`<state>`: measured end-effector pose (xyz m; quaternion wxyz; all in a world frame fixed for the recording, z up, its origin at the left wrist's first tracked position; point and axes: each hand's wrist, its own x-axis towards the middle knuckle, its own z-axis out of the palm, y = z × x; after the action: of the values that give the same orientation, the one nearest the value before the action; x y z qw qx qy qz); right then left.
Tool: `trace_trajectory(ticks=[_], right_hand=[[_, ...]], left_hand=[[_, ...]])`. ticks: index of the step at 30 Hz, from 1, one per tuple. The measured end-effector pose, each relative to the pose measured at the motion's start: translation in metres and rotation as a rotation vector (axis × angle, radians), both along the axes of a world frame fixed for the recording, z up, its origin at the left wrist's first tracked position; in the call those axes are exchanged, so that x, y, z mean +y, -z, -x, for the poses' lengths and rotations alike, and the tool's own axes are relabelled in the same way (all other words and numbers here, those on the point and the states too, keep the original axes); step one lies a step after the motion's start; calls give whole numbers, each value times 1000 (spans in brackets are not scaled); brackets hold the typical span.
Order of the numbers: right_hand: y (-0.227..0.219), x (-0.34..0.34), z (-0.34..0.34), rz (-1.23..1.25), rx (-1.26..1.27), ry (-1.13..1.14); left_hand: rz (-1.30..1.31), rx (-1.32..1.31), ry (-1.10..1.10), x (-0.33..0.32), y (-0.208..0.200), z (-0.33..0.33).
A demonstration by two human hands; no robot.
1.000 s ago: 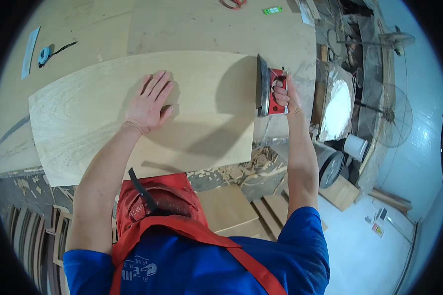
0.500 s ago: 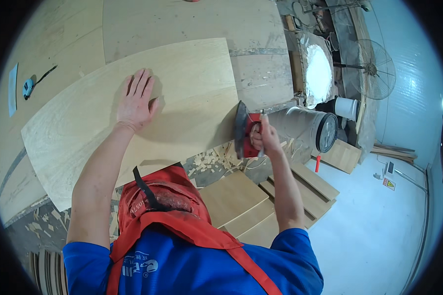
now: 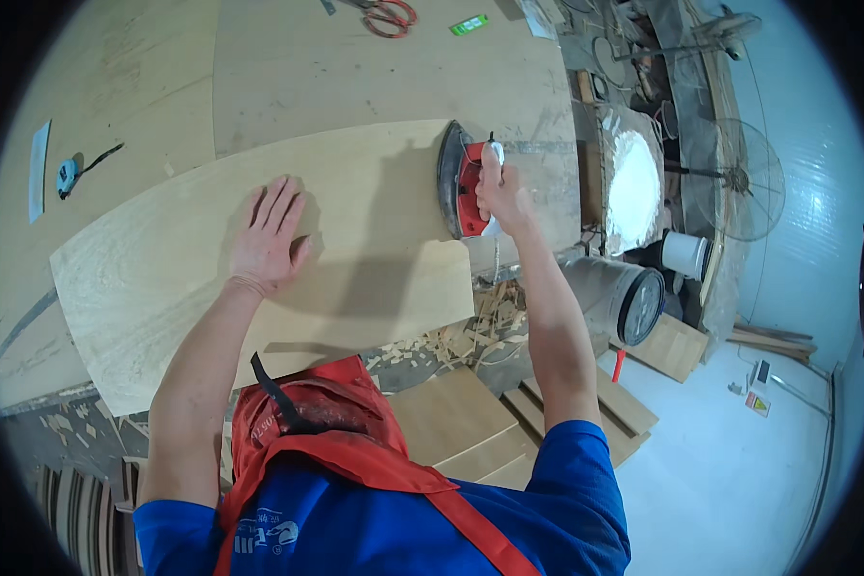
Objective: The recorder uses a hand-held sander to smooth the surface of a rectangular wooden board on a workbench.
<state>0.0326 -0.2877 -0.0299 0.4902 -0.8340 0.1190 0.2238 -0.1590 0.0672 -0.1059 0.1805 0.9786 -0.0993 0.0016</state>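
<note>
A pale, thin wooden panel (image 3: 355, 278) with a curved far edge lies across the workbench in front of me. My left hand (image 3: 268, 252) rests flat on its middle, fingers stretched out and holding nothing. At the panel's right end, my right hand (image 3: 505, 197) is closed round the handle of a red clothes iron (image 3: 470, 192). The iron is tipped on its side, with its dark soleplate (image 3: 447, 182) turned left. Its shadow falls on the panel; whether it touches the wood I cannot tell.
On the bench (image 3: 355, 77) lie a blue tape measure (image 3: 67, 179), red-handled scissors (image 3: 391, 17) and a small green packet (image 3: 468, 25). Wood scraps (image 3: 494, 317), stacked boards (image 3: 451, 413) and a drum (image 3: 634, 298) lie near the bench's right end. A fan (image 3: 736, 180) stands beyond.
My right hand has carried the iron away from me along the panel's right end. My left hand stays on the same spot of the panel. The view has shifted, bringing the scissors and packet into sight.
</note>
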Motion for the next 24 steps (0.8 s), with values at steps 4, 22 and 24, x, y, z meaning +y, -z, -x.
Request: trace_trajectory(ticks=[4, 22, 24], right_hand=[[2, 7, -35, -19, 12, 51], [14, -101, 181, 476, -172, 3], [7, -90, 226, 476, -185, 62]], left_hand=[[11, -43, 7, 5, -3, -3], [-35, -59, 62, 3, 7, -1], [-56, -45, 81, 0, 4, 2]])
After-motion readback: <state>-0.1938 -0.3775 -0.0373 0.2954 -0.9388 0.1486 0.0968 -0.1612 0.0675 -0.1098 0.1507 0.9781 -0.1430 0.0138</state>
